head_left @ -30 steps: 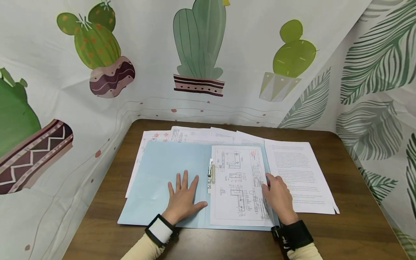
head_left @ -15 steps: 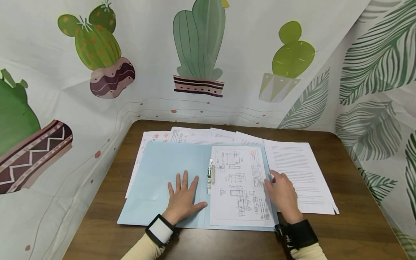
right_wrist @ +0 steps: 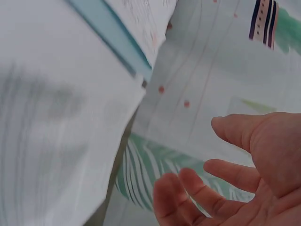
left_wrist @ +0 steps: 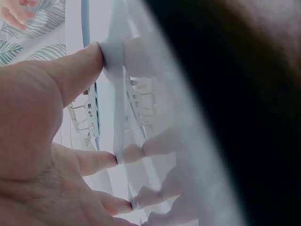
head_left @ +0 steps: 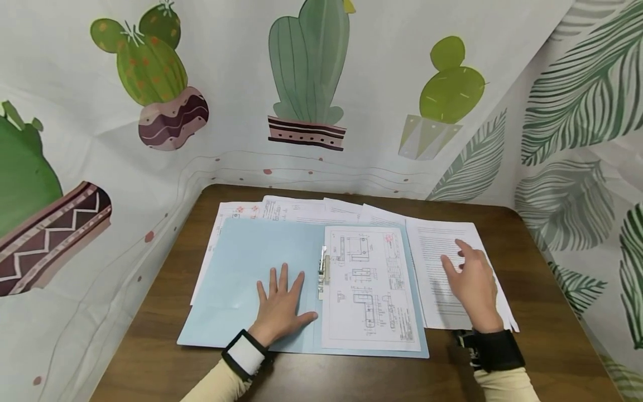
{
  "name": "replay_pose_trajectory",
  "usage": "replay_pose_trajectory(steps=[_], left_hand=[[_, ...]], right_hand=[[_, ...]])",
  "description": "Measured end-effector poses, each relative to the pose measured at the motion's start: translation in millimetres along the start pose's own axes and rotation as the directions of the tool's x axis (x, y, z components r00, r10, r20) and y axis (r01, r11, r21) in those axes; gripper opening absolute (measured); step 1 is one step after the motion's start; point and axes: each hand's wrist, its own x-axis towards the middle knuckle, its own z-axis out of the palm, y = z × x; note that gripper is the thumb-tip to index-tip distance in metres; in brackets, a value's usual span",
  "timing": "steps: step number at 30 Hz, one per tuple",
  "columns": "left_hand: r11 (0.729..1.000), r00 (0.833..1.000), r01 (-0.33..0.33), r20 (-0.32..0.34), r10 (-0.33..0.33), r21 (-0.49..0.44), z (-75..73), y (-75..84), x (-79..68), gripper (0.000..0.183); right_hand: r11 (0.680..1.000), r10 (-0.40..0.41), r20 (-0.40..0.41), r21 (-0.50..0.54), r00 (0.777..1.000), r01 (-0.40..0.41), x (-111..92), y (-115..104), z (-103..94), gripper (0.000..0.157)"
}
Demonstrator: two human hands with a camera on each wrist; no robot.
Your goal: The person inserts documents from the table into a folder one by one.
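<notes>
on wd-grain tbl (head_left: pixel 341 374), smooth fldr (head_left: pixel 241 257)

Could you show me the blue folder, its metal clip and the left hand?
Blue folder (head_left: pixel 261 245): head view, on its bare left cover.
Metal clip (head_left: pixel 327 271): head view, near its middle.
Left hand (head_left: pixel 278 314): head view, back of the hand.

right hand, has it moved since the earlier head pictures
Yes: judged against the wooden table, the right hand has moved rightward, from the right edge of the blue folder to over the printed pages beside it.
</notes>
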Motion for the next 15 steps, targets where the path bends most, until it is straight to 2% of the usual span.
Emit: replay_pose_trajectory(steps=[7,15], left_hand=[[1.000,1.000,-0.009,-0.003,0.009,-0.004,-0.3,-0.8,1.2,0.095],[1.000,1.000,-0.010,-0.002,0.010,-0.001,0.7,-2.5,1.8,0.095]], right_hand=[[0.992,0.128,0.055,-0.002,0.990,-0.128,18.2,26.7,-22.9,0.065],[0.979,0.202,0.102,-0.028,0.974,-0.200,23.7,63.7,-24.3,0.071]])
